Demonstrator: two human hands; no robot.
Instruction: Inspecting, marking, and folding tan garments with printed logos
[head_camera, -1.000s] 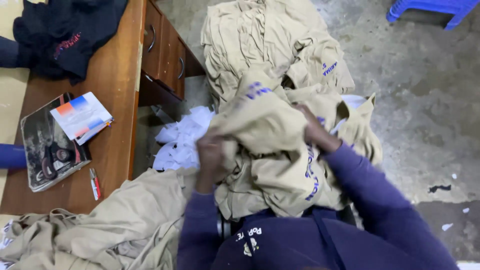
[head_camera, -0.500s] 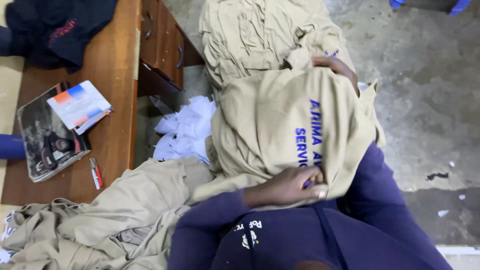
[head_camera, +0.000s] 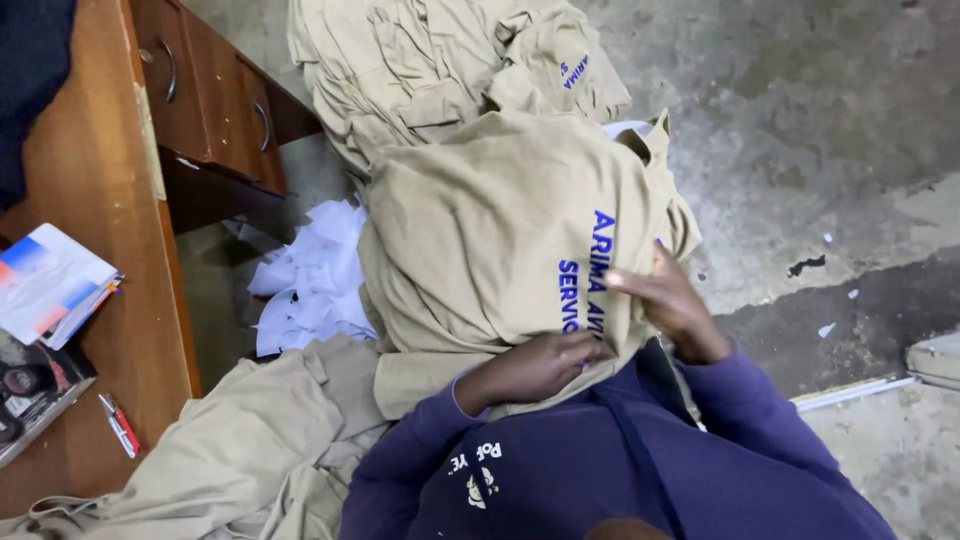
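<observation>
A khaki garment (head_camera: 480, 230) with blue lettering lies spread over my lap and a heap of like clothing. My left hand (head_camera: 540, 365) rests on its near edge, fingers curled and pinching the cloth by the lettering. My right hand (head_camera: 665, 300) lies flat on the fabric just right of the lettering, fingers stretched out and pressing down. Both arms wear dark blue sleeves (head_camera: 620, 470).
More khaki garments are piled behind (head_camera: 430, 60) and at the lower left (head_camera: 230, 450). White paper scraps (head_camera: 310, 280) lie on the concrete floor (head_camera: 800, 150). A wooden desk (head_camera: 100, 200) with drawers stands left, holding booklets (head_camera: 50, 285) and a red pen (head_camera: 118, 424).
My right hand has come from the garment's far edge down to its near side by the lettering. The garment now lies flatter. The view has shifted slightly right.
</observation>
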